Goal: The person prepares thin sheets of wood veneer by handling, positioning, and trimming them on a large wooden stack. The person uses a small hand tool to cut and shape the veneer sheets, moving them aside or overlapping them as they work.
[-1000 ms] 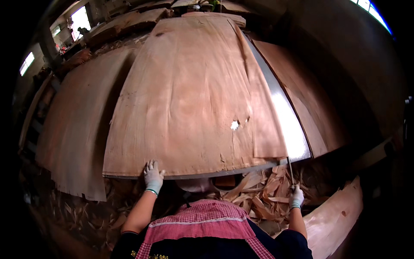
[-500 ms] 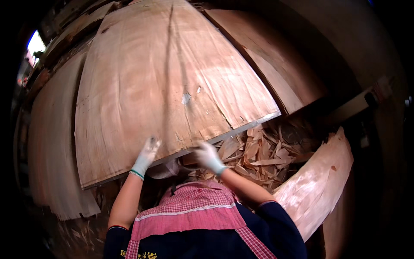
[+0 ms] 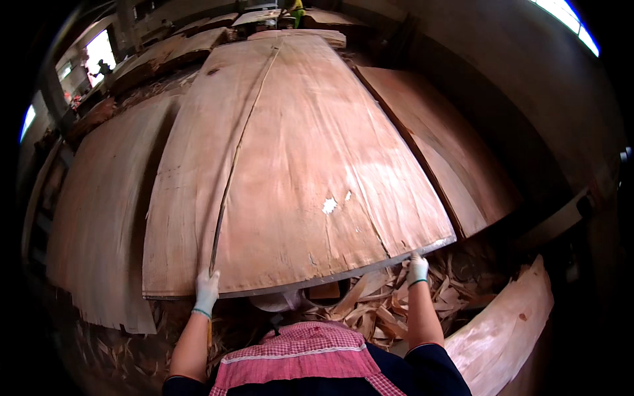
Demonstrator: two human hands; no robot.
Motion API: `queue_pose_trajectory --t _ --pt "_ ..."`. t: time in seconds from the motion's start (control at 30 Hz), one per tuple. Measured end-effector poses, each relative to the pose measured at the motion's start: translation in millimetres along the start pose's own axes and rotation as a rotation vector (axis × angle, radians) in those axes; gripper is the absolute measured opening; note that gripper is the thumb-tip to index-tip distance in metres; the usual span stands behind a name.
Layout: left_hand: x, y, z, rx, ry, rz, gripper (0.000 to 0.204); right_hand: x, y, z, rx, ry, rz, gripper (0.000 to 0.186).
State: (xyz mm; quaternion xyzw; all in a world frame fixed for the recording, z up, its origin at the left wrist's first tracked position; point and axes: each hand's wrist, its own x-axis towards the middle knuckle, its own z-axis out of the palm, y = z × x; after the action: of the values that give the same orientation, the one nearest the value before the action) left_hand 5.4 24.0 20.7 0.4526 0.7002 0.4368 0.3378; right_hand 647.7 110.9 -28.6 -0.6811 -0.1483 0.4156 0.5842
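Observation:
My left hand (image 3: 207, 292), in a white glove, grips the lower end of a long thin stick (image 3: 236, 158) at the near edge of a big pale wood veneer sheet (image 3: 290, 132). The stick stretches diagonally over the sheet toward its far end. My right hand (image 3: 417, 269), also gloved, has its fingers curled at the sheet's near right edge, where a metal edge (image 3: 431, 247) shows beneath. The sheet has small torn holes (image 3: 329, 206) near the right of its middle.
Other veneer sheets lie on the left (image 3: 105, 211) and right (image 3: 456, 158). Wood scraps (image 3: 370, 310) are heaped under the near edge, beside a curved loose piece (image 3: 498, 330) at lower right. Further stacks (image 3: 162, 56) and a person in yellow and green (image 3: 296, 14) are at the back.
The stick has passed from my right hand to my left and now crosses the sheet. The folded strip on the right lies flat, covering the shiny metal. My right hand has moved onto the edge.

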Motion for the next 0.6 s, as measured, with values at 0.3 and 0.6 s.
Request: queue_pose_trajectory --t 0.3,0.6 --pt "-66 15 -28 -0.187 0.051 -0.459 0.024 54 -12 -2 0.257 0.059 0.192 0.019" --pt "-57 -24 -19 -0.897 0.119 -0.806 0.039 76 5 11 -0.003 0.088 -0.058 0.018"
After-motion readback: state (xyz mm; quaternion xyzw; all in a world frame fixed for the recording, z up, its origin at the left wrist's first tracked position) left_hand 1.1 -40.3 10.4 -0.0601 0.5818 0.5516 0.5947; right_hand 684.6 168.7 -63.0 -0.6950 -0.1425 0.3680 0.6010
